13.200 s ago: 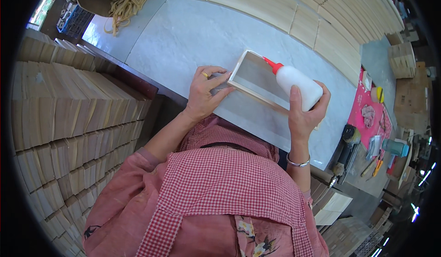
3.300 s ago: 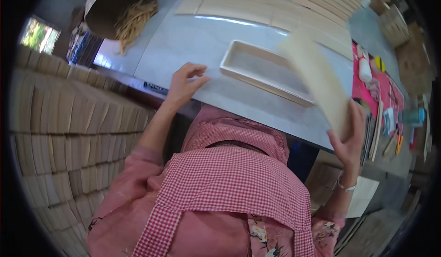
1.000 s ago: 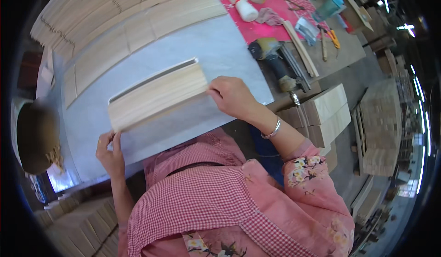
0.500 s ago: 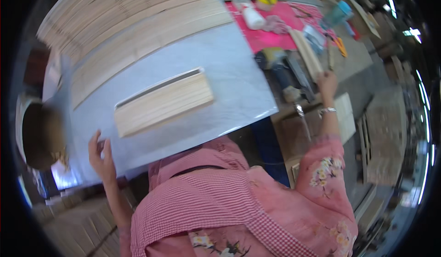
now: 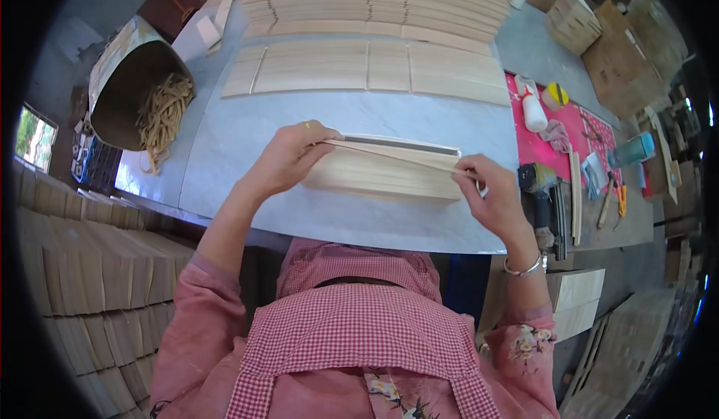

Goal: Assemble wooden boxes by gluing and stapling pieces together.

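A thin wooden strip is stretched slantwise between my hands. Its left end is pinched by my left hand, and its right end sits between the fingers of my right hand. Just beneath the strip lies a long pale wooden box, with a dark slot edged in white along its far side. Whether the strip touches the box I cannot tell. My left hand partly covers the box's left end.
Wooden panels lie flat beyond the box, before a tall stack. At left, a container holds tan bands. A power drill, more strips, a white bottle and a pink cloth are at right.
My right hand has come from the strips at the right to the box, bringing a strip. My left hand, open near the table's edge before, now grips the strip's other end. The view has turned.
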`<move>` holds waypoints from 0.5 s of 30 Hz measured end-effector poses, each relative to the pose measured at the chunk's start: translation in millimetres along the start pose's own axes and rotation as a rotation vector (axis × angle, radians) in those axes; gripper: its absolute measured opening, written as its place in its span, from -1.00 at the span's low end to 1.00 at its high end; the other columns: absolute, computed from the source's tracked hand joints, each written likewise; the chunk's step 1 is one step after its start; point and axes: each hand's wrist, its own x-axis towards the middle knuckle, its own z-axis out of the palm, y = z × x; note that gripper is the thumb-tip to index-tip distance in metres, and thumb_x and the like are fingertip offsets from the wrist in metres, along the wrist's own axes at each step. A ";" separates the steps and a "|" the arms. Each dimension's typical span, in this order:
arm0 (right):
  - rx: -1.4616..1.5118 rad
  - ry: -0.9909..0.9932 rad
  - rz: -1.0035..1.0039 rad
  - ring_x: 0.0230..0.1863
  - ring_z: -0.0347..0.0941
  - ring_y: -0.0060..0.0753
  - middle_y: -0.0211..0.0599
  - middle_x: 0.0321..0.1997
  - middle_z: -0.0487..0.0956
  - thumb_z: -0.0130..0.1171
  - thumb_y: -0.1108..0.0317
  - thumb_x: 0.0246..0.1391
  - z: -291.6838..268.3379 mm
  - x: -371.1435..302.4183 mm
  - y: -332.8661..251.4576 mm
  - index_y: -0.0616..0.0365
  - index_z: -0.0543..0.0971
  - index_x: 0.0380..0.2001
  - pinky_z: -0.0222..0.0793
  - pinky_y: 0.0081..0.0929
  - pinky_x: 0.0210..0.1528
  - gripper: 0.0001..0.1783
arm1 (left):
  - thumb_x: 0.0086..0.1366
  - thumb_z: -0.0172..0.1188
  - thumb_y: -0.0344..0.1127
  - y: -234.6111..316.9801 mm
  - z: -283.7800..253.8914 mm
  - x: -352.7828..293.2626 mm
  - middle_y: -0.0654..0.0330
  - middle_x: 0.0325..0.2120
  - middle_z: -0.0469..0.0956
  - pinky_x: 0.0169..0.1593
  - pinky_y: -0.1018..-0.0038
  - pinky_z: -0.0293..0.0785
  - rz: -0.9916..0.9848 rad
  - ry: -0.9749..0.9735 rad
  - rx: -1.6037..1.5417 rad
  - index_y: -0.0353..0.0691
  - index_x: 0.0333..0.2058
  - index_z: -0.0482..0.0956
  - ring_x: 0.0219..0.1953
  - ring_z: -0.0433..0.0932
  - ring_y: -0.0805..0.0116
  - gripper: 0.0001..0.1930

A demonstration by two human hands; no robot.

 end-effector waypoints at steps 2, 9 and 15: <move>0.015 -0.015 0.001 -0.44 0.39 -0.42 -0.35 -0.34 0.59 0.19 0.61 0.07 4.1 14.7 9.3 0.24 0.56 -0.23 0.34 -0.55 -0.34 -0.83 | 0.28 0.17 -0.54 -21.3 -5.2 -7.5 0.12 -0.19 0.58 -0.17 0.41 0.43 0.086 0.062 -0.057 -0.31 -0.10 0.66 -0.30 0.51 0.27 -0.77; 0.035 0.216 0.021 -0.32 0.45 -0.41 -0.32 -0.32 0.62 0.20 0.59 0.03 16.3 44.8 62.8 0.25 0.61 -0.28 0.40 -0.53 -0.19 -0.85 | 0.28 0.22 -0.49 -66.2 -1.5 9.8 0.19 -0.37 0.66 -0.18 0.49 0.44 -0.056 0.354 -0.160 -0.37 -0.15 0.68 -0.36 0.52 0.35 -0.81; -0.017 0.175 0.119 -0.28 0.46 -0.48 -0.36 -0.30 0.66 0.23 0.56 0.08 25.6 39.2 83.1 0.26 0.65 -0.28 0.39 -0.58 -0.12 -0.88 | 0.26 0.27 -0.46 -70.6 6.8 16.7 0.18 -0.38 0.68 -0.18 0.51 0.46 -0.198 0.259 -0.068 -0.41 -0.21 0.69 -0.36 0.52 0.38 -0.83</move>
